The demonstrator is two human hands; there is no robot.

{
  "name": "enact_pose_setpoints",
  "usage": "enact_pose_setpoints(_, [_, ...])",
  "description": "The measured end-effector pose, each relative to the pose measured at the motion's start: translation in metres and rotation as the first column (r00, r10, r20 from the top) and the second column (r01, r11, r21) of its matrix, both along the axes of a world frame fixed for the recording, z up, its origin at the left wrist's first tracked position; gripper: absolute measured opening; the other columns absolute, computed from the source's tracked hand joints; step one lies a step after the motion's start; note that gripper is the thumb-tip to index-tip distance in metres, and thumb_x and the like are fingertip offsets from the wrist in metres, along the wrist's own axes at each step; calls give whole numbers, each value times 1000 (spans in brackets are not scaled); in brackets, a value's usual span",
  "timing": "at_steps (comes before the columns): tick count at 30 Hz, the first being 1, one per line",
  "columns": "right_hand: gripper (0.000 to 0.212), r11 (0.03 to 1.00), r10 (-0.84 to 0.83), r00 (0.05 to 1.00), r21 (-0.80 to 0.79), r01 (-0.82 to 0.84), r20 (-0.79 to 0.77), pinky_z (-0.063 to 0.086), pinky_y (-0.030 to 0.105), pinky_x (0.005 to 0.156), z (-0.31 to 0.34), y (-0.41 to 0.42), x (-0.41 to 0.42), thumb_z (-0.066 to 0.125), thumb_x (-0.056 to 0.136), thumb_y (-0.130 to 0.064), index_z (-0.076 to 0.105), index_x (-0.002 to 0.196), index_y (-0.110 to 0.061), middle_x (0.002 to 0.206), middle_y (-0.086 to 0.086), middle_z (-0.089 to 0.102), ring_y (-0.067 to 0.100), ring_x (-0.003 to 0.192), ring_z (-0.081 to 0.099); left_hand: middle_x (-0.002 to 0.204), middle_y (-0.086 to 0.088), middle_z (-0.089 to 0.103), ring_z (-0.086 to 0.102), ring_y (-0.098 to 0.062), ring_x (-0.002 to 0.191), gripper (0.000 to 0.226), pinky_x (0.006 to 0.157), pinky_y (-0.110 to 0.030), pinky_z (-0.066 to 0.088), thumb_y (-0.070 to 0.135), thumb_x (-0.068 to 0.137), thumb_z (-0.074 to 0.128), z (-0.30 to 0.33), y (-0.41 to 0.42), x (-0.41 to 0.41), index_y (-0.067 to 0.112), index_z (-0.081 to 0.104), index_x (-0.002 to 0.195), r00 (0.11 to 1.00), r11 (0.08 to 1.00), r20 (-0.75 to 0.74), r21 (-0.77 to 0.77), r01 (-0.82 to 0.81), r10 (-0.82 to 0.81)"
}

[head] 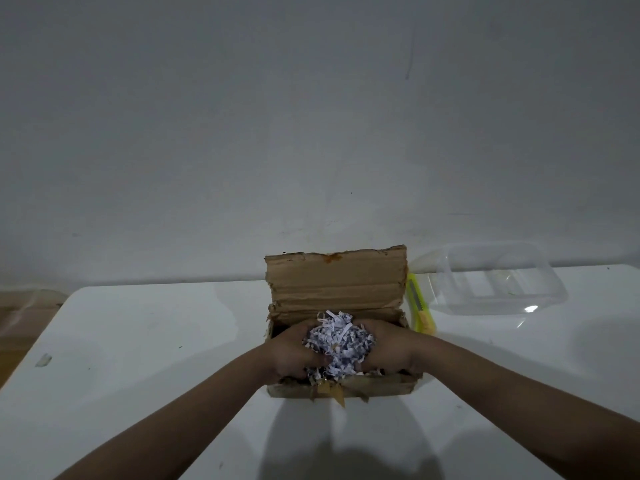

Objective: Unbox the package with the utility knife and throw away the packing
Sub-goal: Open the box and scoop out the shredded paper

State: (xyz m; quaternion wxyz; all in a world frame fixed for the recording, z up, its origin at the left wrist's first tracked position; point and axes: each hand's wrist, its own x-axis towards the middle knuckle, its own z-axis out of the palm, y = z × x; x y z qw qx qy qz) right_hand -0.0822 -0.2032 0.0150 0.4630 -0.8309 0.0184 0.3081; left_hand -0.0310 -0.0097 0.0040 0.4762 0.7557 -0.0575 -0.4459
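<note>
From the head view, a white table (145, 344) fills the lower part of the scene and runs back to a plain grey wall (311, 116); the light is dim. The table's left edge slants away, with a strip of brown floor (20, 317) beyond it. There is bare tabletop to the left of the box and in front of it.

1 cardboard box (341, 389) sits mid-table, its flap (336, 278) standing upright at the back. 2 hands are in it: the left hand (289, 351) and right hand (389, 348) cup 1 heap of shredded paper (337, 341) between them, palms pressed against its sides.

1 yellow-green utility knife (419, 304) lies just beside the box's right wall. 1 clear plastic container (495, 278) rests farther right, near the wall.
</note>
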Motion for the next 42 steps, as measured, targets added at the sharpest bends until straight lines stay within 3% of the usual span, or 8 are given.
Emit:
enact_pose_setpoints(6, [55,986,-108,994,130,102,35,44,-2,71,2,3,-8,73,77,-7,52,120,-33,102,-25,57,-12,90,53,124,-5,60,59,-25,111,61,88,-45,55,6,79,72,4,2,-4,21,45,131,995,996,34,-31,-88,89])
enact_pose_setpoints(11, [48,976,-149,987,170,138,53,50,8,73,9,0,-10,71,78,-3,54,107,-37,104,-16,64,-7,91,60,121,-6,62,61,-23,111,57,93,-46,52,4,78,73,11,5,-6,17,49,127,989,990,100,-106,-95,106])
enact_pose_setpoints(16, [50,982,-136,984,150,118,115,51,13,82,21,2,-10,73,77,-8,53,109,-40,111,-9,65,-1,97,61,112,3,66,64,-7,100,50,84,-27,55,1,77,73,25,10,-7,21,53,119,978,986,196,-161,-41,73])
enact_pose_setpoints(21, [60,990,-142,971,25,140,194,48,41,100,38,3,-6,76,73,-10,53,126,-26,123,1,62,19,112,58,118,-5,64,62,-18,107,55,91,-37,54,1,77,73,41,13,-3,15,49,124,964,984,252,-175,-37,81])
enact_pose_setpoints(27, [58,978,-196,951,124,170,240,50,32,95,52,2,-7,74,74,0,52,118,-30,119,0,62,16,110,59,114,-7,65,64,-19,104,51,85,-35,56,-1,77,72,52,9,-2,16,50,120,945,972,306,-229,-48,119])
enact_pose_setpoints(34, [58,953,-297,918,150,265,263,51,46,95,70,-2,-15,73,73,4,54,124,-16,121,10,64,24,110,61,105,-8,65,65,-21,92,44,67,-35,57,0,80,69,66,-1,-1,21,51,113,933,969,344,-247,-16,103])
enact_pose_setpoints(37, [59,954,-298,910,127,272,287,56,35,84,89,-10,-16,71,76,3,52,128,-16,123,11,62,24,106,60,101,-8,65,65,-24,88,41,75,-43,53,2,81,69,81,-11,4,22,51,113,926,966,368,-257,19,80])
enact_pose_setpoints(42, [57,944,-328,910,131,304,255,59,31,72,110,-33,-29,67,79,5,50,129,-15,114,11,63,22,95,65,90,-6,61,60,-17,69,41,58,-29,44,5,83,68,102,-35,-1,21,49,116,933,958,359,-272,91,13])
